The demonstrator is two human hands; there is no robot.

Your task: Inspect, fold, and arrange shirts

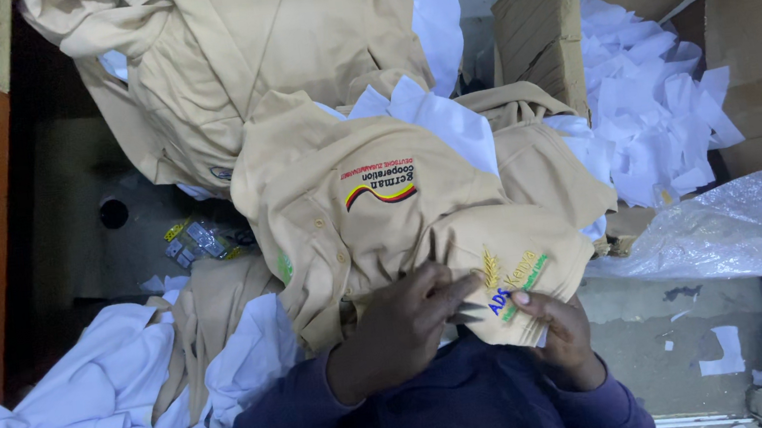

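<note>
— Dark-sleeved left hand (402, 320) and right hand (554, 333), both pinching tan polo shirt (381, 214) at embroidered hem, over lap.

— Could slip onto heaped tan shirts (240, 40); may snag white paper scraps (653, 110) in cardboard box (541, 27).

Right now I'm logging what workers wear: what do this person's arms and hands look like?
Both arms are covered by long sleeves of a dark navy, soft-looking knit top that end at the wrists. The left hand and the right hand are bare: no gloves, and no rings or watch that show. A few pale letters sit on the chest of the top, cut off by the bottom edge.
</note>
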